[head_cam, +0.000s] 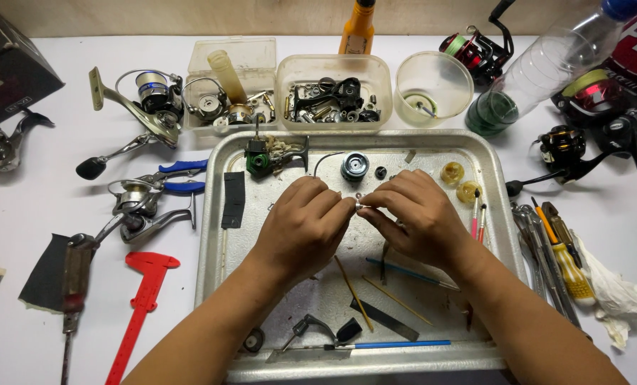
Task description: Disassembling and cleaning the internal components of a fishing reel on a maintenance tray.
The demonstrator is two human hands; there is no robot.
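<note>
- left hand (306,227) curled, fingertips pinching one side of the small part (359,204).
- small part: tiny metal piece held over mid tray (211,242); likely light, stiff, slippery, easy to drop, so grip its rim.
- right hand (417,214) pinching the other side.
- tray walls close; brushes (477,214) crowd the right, barer floor toward the left.

Small silvery metal part (359,204), ring-like as far as you can tell, mostly hidden. You pinch it between the fingertips of your left hand (306,224) and right hand (415,214), which meet over the middle of the metal tray (211,235). It sits held up off the tray floor, just in front of the dark round spool (355,166). Exact shape and tilt too small to make out; only a bright glint shows between your fingertips.
</note>
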